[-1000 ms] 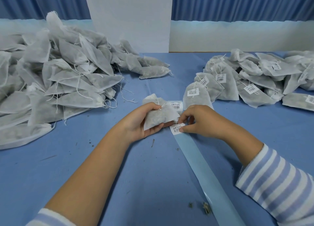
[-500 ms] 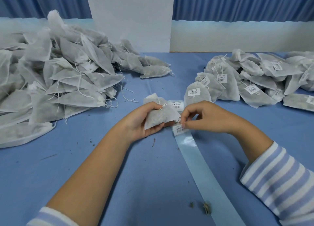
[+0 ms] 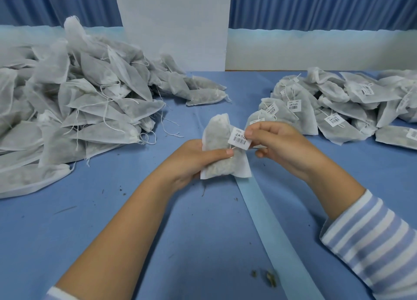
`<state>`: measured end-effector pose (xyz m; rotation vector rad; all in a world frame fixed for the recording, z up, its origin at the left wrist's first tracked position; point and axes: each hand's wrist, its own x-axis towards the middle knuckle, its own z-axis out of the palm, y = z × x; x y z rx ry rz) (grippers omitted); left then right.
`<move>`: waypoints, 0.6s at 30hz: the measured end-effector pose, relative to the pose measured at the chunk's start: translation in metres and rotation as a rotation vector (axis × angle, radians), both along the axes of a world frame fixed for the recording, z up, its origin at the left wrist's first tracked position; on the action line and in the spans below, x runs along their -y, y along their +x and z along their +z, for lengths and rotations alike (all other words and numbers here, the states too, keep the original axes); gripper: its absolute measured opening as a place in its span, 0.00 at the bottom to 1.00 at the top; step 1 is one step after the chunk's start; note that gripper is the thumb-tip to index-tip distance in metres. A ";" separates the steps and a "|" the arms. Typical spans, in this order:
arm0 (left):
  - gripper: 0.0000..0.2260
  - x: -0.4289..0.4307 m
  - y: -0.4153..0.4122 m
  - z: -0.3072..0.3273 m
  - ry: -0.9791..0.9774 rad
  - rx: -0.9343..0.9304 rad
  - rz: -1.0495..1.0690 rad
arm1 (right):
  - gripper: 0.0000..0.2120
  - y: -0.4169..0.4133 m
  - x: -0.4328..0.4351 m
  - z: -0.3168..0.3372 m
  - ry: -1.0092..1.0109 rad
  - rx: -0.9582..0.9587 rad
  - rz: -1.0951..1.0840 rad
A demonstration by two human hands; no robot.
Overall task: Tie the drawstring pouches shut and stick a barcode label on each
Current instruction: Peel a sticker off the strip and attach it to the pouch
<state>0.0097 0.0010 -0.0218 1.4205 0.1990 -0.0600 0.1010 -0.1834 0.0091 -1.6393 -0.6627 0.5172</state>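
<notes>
A white mesh drawstring pouch (image 3: 217, 141) filled with dried herbs is held upright above the table by my left hand (image 3: 194, 162), thumb across its front. My right hand (image 3: 279, 143) pinches a white barcode label (image 3: 239, 138) by its right edge, holding it against the pouch's upper front. The pale blue label backing strip (image 3: 270, 227) runs from under the pouch toward the bottom right of the table.
A big heap of unlabelled pouches (image 3: 74, 110) fills the left side. A pile of labelled pouches (image 3: 334, 110) lies at the right. A white board (image 3: 171, 24) stands at the back. Herb crumbs (image 3: 268, 277) dot the blue table (image 3: 191, 243) near the strip.
My right hand peeled a label off the strip and lifted it to the pouch. My left hand raised the pouch and turned it upright.
</notes>
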 end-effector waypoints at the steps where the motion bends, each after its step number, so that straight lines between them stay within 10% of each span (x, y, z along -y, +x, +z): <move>1: 0.11 0.001 0.000 0.000 0.020 0.004 -0.018 | 0.08 -0.002 -0.002 -0.001 -0.001 -0.015 0.018; 18: 0.16 0.006 -0.003 0.005 0.108 0.069 -0.006 | 0.02 -0.009 -0.011 -0.014 -0.047 0.217 -0.113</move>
